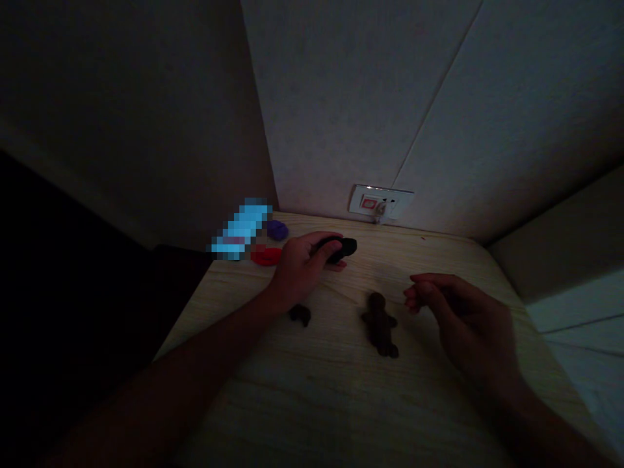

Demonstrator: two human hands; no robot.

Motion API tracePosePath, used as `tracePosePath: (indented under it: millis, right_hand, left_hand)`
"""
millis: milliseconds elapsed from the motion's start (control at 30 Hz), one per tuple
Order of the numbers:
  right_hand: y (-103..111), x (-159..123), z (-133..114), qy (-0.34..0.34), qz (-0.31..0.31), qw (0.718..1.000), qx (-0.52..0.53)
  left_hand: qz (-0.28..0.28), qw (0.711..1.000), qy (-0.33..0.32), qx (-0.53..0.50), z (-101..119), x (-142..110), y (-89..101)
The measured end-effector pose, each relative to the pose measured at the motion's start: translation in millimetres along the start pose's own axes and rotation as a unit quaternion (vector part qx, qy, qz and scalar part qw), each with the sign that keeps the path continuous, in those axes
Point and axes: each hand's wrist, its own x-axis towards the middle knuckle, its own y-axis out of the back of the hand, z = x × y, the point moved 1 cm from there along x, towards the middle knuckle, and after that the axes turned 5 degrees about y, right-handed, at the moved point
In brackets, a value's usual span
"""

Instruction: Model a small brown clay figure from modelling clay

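Okay so reading labels is a struggle in this light. There's a white socket plate (403, 207) low on the wall (351, 97) with a red square marking (369, 203) on it, but whatever it says is way too small and dark to read. A clear-ish plug (380, 209) sits at the plate, right next to that marking. The bright blue rectangle (242, 227) at the counter's (312, 390) back left corner is all pixelated, so any text there is mush.

Now the hands. Left grip (298, 266) is closed around a black lump (348, 247), thumb lying on top, the end poking out past the fingertips toward the right. Can't really tell what it's made of. Right grip (468, 318) is up off to the right, fingers curled, thumb tucked in close, so pretty narrow. Honestly can't tell if something tiny is pinched in there.

The little brown figure (381, 328) (head, stubby arms, legs) is lying on the counter between the two hands, just left of the right fingertips and apart from them, also nearer the camera than the black lump. A small curved dark piece (301, 314) lies just beside the left wrist, on the camera side. Past the left hand there's a red disc (266, 257) partly tucked behind it, and a purple lump (277, 229) further back near the wall.
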Motion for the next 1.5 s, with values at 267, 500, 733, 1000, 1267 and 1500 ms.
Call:
tracePosePath:
  millis: [267, 500, 733, 1000, 1267, 1500]
  right_hand:
    - [4, 45, -34, 0.054, -0.031, 0.997, -0.036]
    - [-28, 92, -56, 0.100, -0.083, 0.990, -0.047]
    - [-39, 93, -37, 0.131, -0.200, 0.969, -0.065]
    - [-40, 89, -39, 0.136, -0.238, 0.960, -0.058]
    - [-39, 88, -40, 0.132, -0.242, 0.961, -0.014]
    - [-38, 88, -42, 0.126, -0.237, 0.963, 0.013]
  left_hand:
    - [-0.007, 0.988, -0.096, 0.122, -5, -5, -0.5]
    - [-0.015, 0.995, -0.082, 0.060, -9, 0, 0.6]
    - [0.008, 0.996, -0.076, 0.046, -2, -1, -0.8]
    - [-0.006, 0.996, -0.080, 0.047, -3, -3, -0.7]
    - [0.007, 0.998, -0.061, -0.021, 1, -6, -3.1]
    - [-0.008, 0.997, -0.005, -0.079, 3, -6, -2.6]
